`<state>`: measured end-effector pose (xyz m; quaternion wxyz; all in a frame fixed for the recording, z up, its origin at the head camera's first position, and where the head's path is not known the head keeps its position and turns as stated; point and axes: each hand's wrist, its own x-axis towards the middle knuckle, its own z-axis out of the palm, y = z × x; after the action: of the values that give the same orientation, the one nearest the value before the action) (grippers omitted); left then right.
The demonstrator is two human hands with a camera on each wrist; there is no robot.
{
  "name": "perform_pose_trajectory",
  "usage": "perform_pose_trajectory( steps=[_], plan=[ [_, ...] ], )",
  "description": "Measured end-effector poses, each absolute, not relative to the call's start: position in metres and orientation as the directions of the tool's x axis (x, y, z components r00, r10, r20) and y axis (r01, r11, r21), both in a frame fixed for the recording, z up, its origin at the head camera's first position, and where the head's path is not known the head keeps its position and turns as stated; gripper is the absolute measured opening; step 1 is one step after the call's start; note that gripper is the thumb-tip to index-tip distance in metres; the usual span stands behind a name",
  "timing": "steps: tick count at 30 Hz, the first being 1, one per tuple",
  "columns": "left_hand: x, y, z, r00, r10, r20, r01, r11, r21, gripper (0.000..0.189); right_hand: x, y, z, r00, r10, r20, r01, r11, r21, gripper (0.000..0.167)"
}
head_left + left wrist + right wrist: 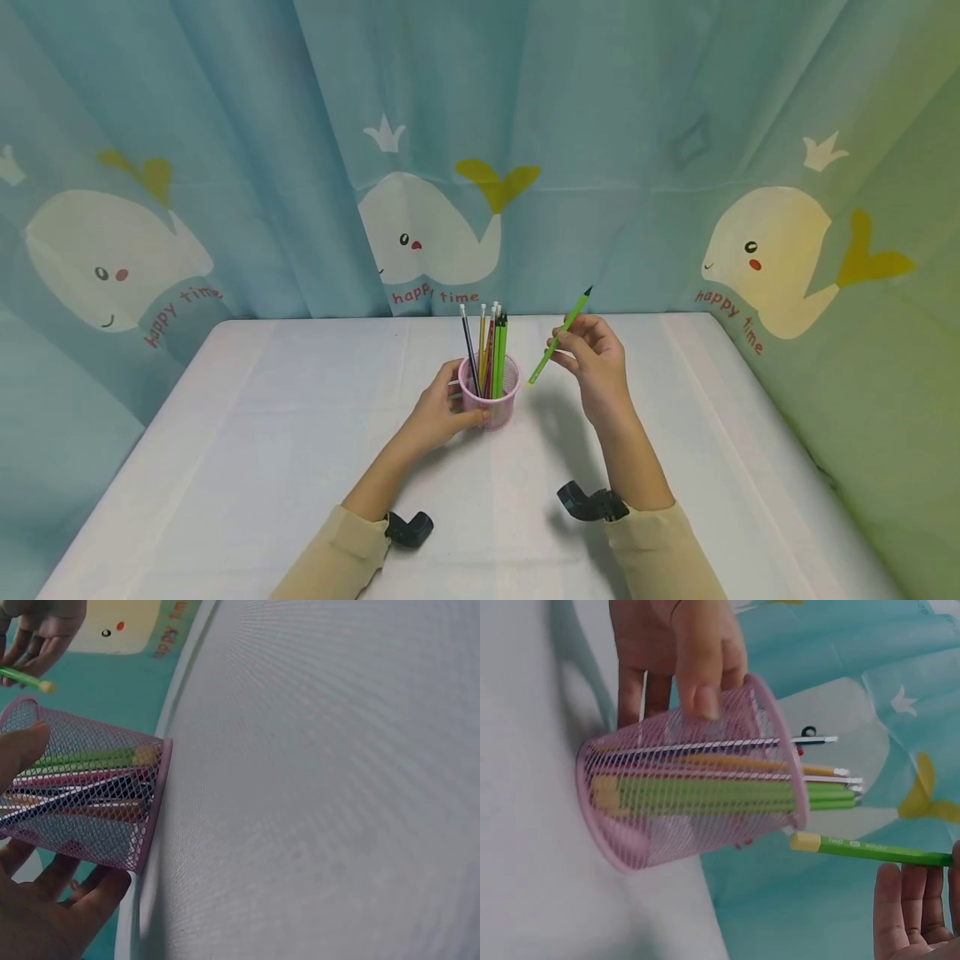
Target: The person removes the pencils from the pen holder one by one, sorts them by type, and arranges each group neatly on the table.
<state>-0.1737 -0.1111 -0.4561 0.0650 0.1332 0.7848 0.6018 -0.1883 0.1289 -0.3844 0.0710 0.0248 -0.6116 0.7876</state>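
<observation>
A pink mesh pencil cup (501, 412) stands upright on the table, gripped by my left hand (437, 415) with the thumb on its near side and the fingers round the far side. Inside it lean several pencils: green ones (501, 358), a dark one (469, 346), a yellow one and a red one. To the right of the cup, my right hand (602, 367) pinches a green pencil (558, 337) between thumb and fingers. That pencil is tilted, its black point up to the right and its yellow end low beside the cup's rim, as the right wrist view also shows.
The table (300, 467) has a white cover, and its far edge lies just behind the cup. Behind it hangs a blue-green curtain (615, 125) printed with whales. A black wrist mount (592, 502) sits at each sleeve cuff.
</observation>
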Motion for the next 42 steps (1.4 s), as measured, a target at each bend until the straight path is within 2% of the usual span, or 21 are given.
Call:
perform_pose_trajectory(
  steps=[8, 19, 42],
  plan=[
    [-0.175, -0.112, -0.459, -0.956, 0.288, 0.063, 0.136, 0.241, 0.961, 0.084, -0.197, 0.134, -0.401, -0.995, 0.068, 0.072, -0.082, -0.147, -0.986, 0.019],
    [-0.176, -0.112, -0.457, -0.953, 0.296, 0.058, 0.129, 0.227, 0.965, 0.082, -0.209, 0.140, -0.423, -0.998, 0.051, -0.028, 0.029, 0.015, -0.999, 0.038],
    [-0.174, -0.111, -0.456, -0.954, 0.295, 0.053, 0.130, 0.248, 0.960, 0.083, -0.214, 0.136, -0.455, -0.997, 0.054, -0.062, 0.075, 0.296, -0.952, 0.034]
  ],
)
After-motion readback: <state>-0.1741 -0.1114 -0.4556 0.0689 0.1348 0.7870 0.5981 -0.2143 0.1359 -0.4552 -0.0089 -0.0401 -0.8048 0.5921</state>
